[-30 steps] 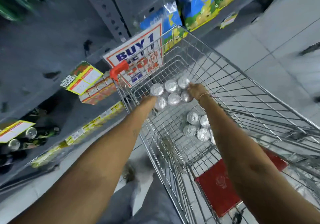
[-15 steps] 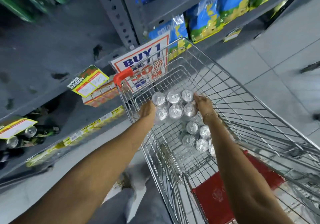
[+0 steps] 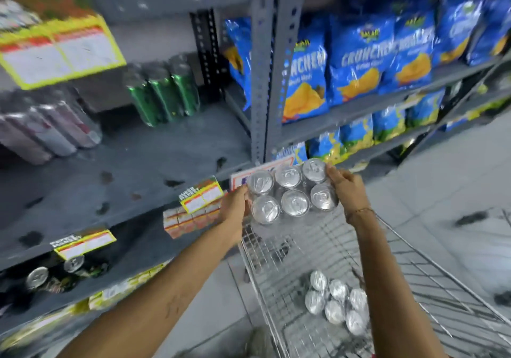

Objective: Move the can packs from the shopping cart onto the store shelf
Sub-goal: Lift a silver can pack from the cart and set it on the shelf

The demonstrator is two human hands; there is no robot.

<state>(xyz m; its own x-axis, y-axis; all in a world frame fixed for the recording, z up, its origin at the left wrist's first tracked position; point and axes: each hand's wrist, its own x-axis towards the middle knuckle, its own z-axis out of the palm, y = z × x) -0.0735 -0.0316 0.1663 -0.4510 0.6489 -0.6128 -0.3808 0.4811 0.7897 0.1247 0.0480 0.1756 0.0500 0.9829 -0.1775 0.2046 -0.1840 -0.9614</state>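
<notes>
With the left hand (image 3: 235,205) and right hand (image 3: 345,188) clasping opposite ends of the six-can pack (image 3: 290,191) above the shopping cart's (image 3: 414,269) front edge, its wrap could slip, or it could clip the shelf's (image 3: 138,164) front edge.

can pack (image 3: 291,191): silver tops | shelf (image 3: 132,169): grey, dark-spotted | chip bags (image 3: 356,61): blue, yellow | green cans (image 3: 163,94) | price tag (image 3: 59,53): yellow-bordered

Shiny metal lids, matt shelf
Can pack (image 3: 291,190) tops gleaming silver; wire cart (image 3: 414,288) glinting; grey shelf (image 3: 132,169) looking dull, scuffed; crisp bags (image 3: 356,58) shining glossy.
</notes>
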